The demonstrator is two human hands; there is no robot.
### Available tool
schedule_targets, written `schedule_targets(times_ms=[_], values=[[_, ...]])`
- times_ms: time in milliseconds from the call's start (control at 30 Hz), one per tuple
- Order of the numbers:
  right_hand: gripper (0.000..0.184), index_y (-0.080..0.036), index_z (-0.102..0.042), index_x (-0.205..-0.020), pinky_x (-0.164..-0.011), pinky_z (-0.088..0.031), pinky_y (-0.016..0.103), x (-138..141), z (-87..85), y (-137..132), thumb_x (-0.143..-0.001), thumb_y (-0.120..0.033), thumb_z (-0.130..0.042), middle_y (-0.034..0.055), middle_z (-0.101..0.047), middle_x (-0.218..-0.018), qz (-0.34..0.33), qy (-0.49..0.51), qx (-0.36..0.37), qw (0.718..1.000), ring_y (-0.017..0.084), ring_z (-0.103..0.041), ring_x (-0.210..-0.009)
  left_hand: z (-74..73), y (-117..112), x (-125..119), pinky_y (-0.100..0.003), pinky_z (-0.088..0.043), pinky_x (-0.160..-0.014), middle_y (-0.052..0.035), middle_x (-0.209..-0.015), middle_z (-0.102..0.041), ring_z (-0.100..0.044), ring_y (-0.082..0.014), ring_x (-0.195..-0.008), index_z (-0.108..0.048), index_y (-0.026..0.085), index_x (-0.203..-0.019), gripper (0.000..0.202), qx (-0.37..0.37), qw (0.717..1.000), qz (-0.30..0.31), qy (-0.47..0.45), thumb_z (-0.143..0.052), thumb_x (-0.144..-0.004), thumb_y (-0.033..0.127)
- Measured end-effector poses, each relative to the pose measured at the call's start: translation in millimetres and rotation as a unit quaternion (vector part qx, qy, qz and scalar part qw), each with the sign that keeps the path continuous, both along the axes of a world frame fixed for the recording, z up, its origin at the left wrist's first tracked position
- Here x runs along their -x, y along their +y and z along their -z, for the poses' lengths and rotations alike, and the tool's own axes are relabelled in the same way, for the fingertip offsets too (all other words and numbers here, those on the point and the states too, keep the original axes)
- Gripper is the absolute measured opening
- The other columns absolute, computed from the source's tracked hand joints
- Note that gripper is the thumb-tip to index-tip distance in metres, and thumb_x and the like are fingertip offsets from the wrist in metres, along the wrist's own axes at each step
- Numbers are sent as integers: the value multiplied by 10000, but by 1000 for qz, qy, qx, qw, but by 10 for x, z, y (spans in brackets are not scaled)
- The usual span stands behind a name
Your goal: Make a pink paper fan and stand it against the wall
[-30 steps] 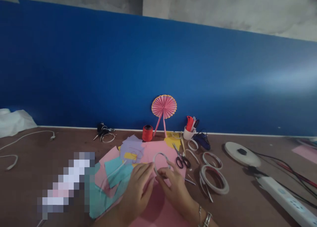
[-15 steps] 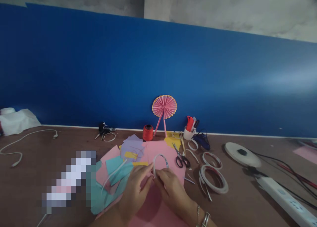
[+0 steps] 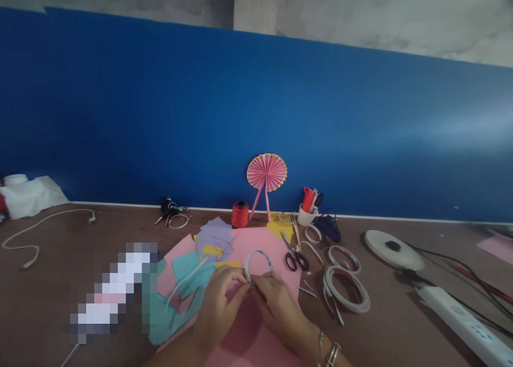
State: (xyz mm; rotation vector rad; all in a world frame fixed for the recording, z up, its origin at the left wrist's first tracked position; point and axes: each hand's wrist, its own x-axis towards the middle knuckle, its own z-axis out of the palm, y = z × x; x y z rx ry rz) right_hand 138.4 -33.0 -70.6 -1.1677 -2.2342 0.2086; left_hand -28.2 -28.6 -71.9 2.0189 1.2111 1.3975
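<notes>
My left hand (image 3: pixel 222 306) and my right hand (image 3: pixel 277 304) meet over a pink paper sheet (image 3: pixel 256 340) near the table's front edge. Both pinch the lower edge of a thin white tape roll (image 3: pixel 258 264), which stands upright between the fingertips. My right wrist wears metal bracelets (image 3: pixel 329 352). Black-handled scissors (image 3: pixel 294 255) lie just right of the roll. Teal paper pieces (image 3: pixel 188 281) lie left of my left hand.
A pink and yellow paper fan (image 3: pixel 266 173) leans on the blue wall, with a red thread spool (image 3: pixel 239 214) and a white cup of tools (image 3: pixel 306 211) beside it. More tape rolls (image 3: pixel 347 289) lie right; a white power strip (image 3: pixel 467 324) and cables far right.
The tape roll and both hands have come a little lower and closer together; fingertips now press tighter at the roll's base. The view has shifted slightly.
</notes>
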Motion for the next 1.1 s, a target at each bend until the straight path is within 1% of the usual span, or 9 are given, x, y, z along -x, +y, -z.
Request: schedule_targets(times_ms=[133,200,333,433,567,633,733,867,1100], values=[[223,-207,-558,-742,-898,-366,377,-43,-11,55,-934,-228,-447,-12,-613,-617,15,-33,-67,997,145,-552,-584,-12,40,21,-384,-469,-885,-70,-966,-653,-605,-227,-978,-597,221,-739,110,-4,999,-15,-32,-535,-828,237],[239,-204,-566,-700,-925,-324,392,-88,-58,80,-921,-260,-495,-17,-622,-600,36,-46,-79,995,136,-555,-576,-26,67,38,-371,-470,-866,-57,-906,-649,-610,-218,-923,-582,218,-732,111,11,998,-15,-52,-533,-826,252],[204,-197,-614,-724,-844,-306,367,-230,-167,129,-901,-271,-544,1,-676,-653,65,-35,-62,995,145,-588,-627,-83,152,117,-336,-481,-764,-19,-741,-632,-604,-204,-766,-555,218,-697,139,80,993,-38,-82,-540,-802,308],[152,-207,-644,-850,-803,-308,346,-364,-198,173,-913,-236,-508,18,-707,-768,73,-11,-35,997,156,-615,-710,-138,246,210,-326,-472,-755,-12,-699,-622,-603,-206,-757,-537,216,-646,170,117,985,-71,-109,-561,-773,326],[234,-221,-641,-980,-813,-322,355,-526,-197,233,-919,-184,-418,55,-711,-921,92,16,-17,995,185,-633,-848,-215,346,314,-319,-463,-751,-6,-695,-636,-615,-203,-758,-534,211,-694,145,138,970,-118,-162,-617,-723,326],[276,-226,-659,-970,-794,-341,356,-588,-208,257,-912,-179,-393,57,-711,-904,105,25,-13,994,193,-633,-845,-245,372,341,-307,-463,-720,22,-670,-633,-618,-188,-713,-511,215,-818,199,162,959,-132,-194,-640,-697,304],[273,-229,-694,-894,-721,-381,332,-652,-241,282,-887,-203,-423,39,-698,-771,115,42,-15,992,179,-618,-718,-258,394,360,-305,-462,-711,41,-657,-635,-625,-183,-699,-470,220,-928,315,191,948,-129,-218,-650,-678,286],[219,-223,-714,-790,-607,-403,285,-697,-269,311,-833,-220,-499,20,-669,-650,114,73,-1,991,159,-578,-604,-215,426,381,-284,-459,-683,41,-674,-621,-622,-171,-693,-494,220,-860,262,196,948,-123,-219,-656,-671,301],[201,-205,-747,-833,-556,-409,266,-747,-208,354,-804,-225,-549,28,-688,-646,125,95,28,987,155,-566,-580,-110,478,421,-309,-453,-724,12,-712,-635,-618,-194,-750,-500,208,-888,301,194,949,-124,-217,-669,-675,336]])
